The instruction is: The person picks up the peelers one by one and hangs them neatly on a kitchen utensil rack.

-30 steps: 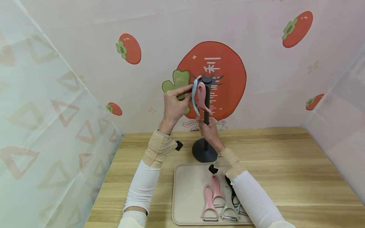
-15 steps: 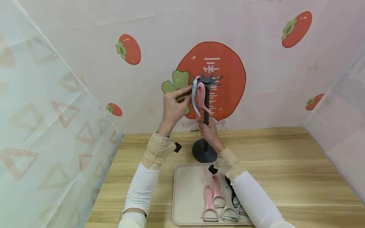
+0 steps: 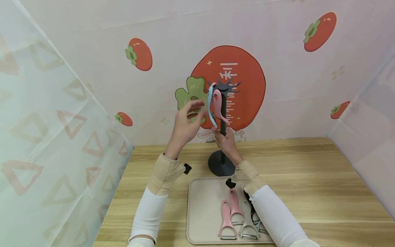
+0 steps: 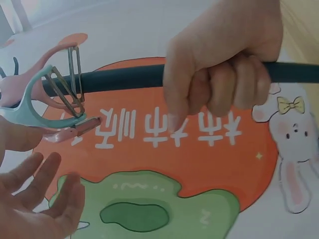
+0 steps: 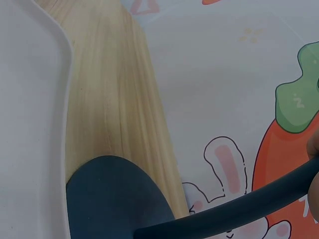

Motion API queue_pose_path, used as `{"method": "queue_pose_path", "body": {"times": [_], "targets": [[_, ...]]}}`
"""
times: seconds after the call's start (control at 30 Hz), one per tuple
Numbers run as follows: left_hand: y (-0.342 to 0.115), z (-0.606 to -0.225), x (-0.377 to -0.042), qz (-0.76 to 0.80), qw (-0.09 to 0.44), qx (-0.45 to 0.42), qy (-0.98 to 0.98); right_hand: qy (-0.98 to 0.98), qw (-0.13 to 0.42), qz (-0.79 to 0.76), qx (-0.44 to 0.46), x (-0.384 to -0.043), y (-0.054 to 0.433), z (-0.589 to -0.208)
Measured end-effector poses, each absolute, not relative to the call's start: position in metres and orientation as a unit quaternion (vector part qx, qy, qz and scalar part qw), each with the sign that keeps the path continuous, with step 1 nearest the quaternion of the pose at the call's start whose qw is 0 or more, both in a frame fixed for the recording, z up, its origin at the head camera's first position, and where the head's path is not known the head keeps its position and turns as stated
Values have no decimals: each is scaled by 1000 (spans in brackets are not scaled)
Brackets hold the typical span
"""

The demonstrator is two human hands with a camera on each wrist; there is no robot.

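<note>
The left hand [image 3: 186,123] is empty, thumb and fingers spread apart, just beside the blue peeler [image 3: 209,105]. The right hand [image 3: 226,141] is wrapped around the pole of the black stand [image 3: 223,127], which rises upright from a round base [image 3: 219,165] near the middle of the tabletop's [image 3: 308,181] back edge.

The blue peeler hangs from the left side of the stand's hooked top [image 3: 224,89]. It is pale blue with a curved handle, and the left wrist view shows its forked end with a metal blade [image 4: 65,90] across it. A pink peeler [image 3: 217,103] hangs just to its right, and another pink one shows mostly hidden behind it.

Half a second ago the left fingertips were at the blue peeler's upper end; now they have let go and drawn back, lower and to the left. The right hand keeps its place, and the hanging peelers look almost unmoved.

In front of the base, farther from the back edge, lies a beige tray [image 3: 202,209]. In its right half are two pink peelers [image 3: 226,214], a grey peeler [image 3: 247,211], and black and light blue ones partly covered by the right sleeve [image 3: 274,214].
</note>
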State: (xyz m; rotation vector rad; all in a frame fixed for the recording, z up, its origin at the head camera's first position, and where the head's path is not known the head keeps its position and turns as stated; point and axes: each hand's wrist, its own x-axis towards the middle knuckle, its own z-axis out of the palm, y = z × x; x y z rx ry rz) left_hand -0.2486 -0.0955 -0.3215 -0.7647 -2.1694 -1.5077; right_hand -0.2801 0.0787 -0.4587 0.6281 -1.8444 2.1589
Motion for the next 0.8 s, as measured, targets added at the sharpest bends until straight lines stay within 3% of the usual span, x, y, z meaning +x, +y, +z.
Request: {"method": "queue_pose_path", "body": {"times": [0.47,0.8], "targets": [[-104,-412,-193,-479,190,-212,-830,-619,113,749,207,-283,78,-462],[-95,-468,-138,-454,20,-174,-873,-625,132,737,221,-283,78,-463]]}}
